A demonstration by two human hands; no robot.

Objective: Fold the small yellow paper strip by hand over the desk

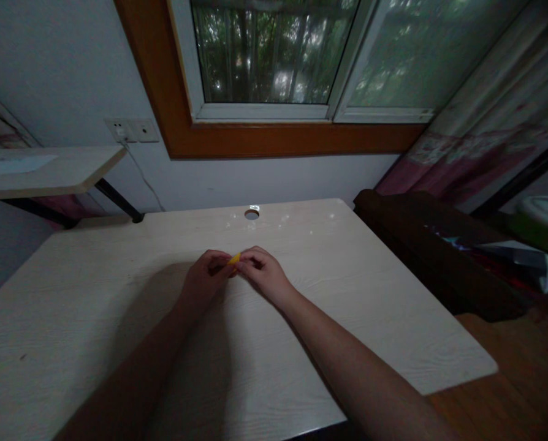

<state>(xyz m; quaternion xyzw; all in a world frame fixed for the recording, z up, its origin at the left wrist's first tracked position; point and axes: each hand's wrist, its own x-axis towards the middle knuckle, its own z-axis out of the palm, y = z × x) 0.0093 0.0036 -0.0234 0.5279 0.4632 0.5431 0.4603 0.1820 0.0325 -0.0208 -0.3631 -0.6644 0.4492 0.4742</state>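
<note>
A small yellow piece point(234, 259), perhaps folded paper, shows between my fingertips over the middle of the desk. My left hand point(208, 273) pinches it from the left with thumb and fingers. From the right, my right hand point(265, 272) pinches its other end, the fingers curled. Both hands nearly meet at the piece, and most of it is hidden behind the fingertips, so its full shape cannot be made out. Under them lies the pale wood-grain desk point(338, 318), with the shadow of my left arm across it.
Behind the hands is a round cable hole point(252, 214) in the desk. A raised shelf point(48, 174) on black legs stands at the left, near a wall socket point(131, 130) with a cord. Dark brown furniture point(421, 251) holding assorted items flanks the desk's right edge.
</note>
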